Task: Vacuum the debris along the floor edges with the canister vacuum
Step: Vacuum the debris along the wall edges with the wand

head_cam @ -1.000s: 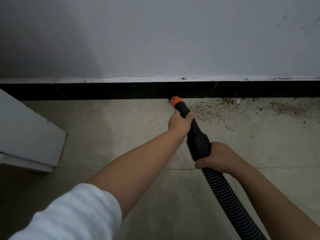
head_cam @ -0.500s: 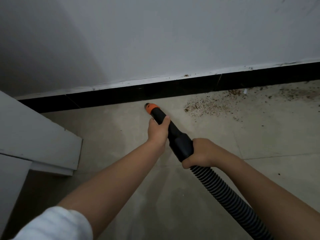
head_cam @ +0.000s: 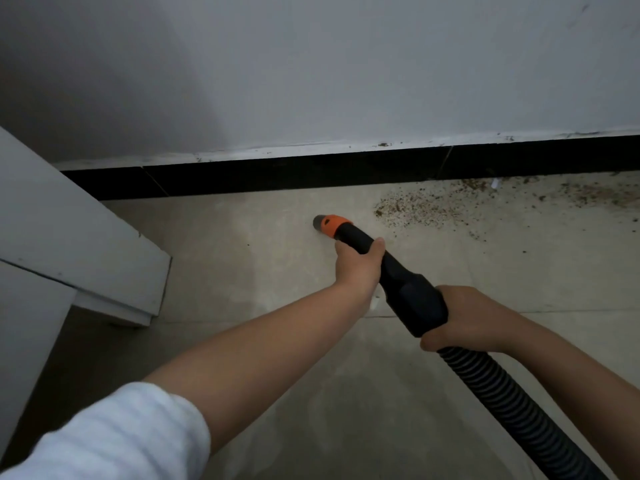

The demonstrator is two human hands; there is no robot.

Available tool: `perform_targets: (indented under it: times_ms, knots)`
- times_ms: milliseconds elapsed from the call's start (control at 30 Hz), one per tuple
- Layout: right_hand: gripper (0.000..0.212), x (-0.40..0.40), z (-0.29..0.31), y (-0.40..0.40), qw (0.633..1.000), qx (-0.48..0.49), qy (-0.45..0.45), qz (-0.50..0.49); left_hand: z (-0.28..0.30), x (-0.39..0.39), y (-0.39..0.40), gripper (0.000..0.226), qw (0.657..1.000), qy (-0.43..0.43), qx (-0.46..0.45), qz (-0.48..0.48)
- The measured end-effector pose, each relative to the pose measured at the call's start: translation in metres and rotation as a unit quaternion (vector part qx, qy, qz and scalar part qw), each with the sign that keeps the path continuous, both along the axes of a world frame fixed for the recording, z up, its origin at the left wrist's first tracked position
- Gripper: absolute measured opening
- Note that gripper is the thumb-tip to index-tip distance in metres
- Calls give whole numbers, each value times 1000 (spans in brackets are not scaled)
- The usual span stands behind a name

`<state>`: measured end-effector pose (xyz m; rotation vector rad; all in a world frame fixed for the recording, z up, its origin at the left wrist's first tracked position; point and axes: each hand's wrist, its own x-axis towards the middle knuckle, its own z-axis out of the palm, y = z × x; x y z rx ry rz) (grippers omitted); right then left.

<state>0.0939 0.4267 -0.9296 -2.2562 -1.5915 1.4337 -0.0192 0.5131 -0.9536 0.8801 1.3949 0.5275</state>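
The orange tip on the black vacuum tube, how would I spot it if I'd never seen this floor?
Find the black skirting strip under the grey wall. On the beige tiled floor just below it lies a black plastic vacuum nozzle; its far end is the orange tip, the only bright colour here.

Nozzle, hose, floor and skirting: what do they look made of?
Nozzle: looks like hard plastic, matte black with an orange collar and grey tip. Hose: ribbed black tube, likely flexible plastic. Floor: pale beige tiles, probably ceramic or stone, with a visible joint line and a dull sheen. Skirting: glossy black strips with seams, possibly tile.
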Motion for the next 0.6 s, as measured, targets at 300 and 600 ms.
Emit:
perform_targets:
  times_ms: [300,600]
  knots:
    - [33,-35,-7,28,999,14,30,43,2,-32,12,51,996,33,12,76]
    - [30,-52,2,23,988,-17,50,142,5,-70,-14,54,989,65,39,124]
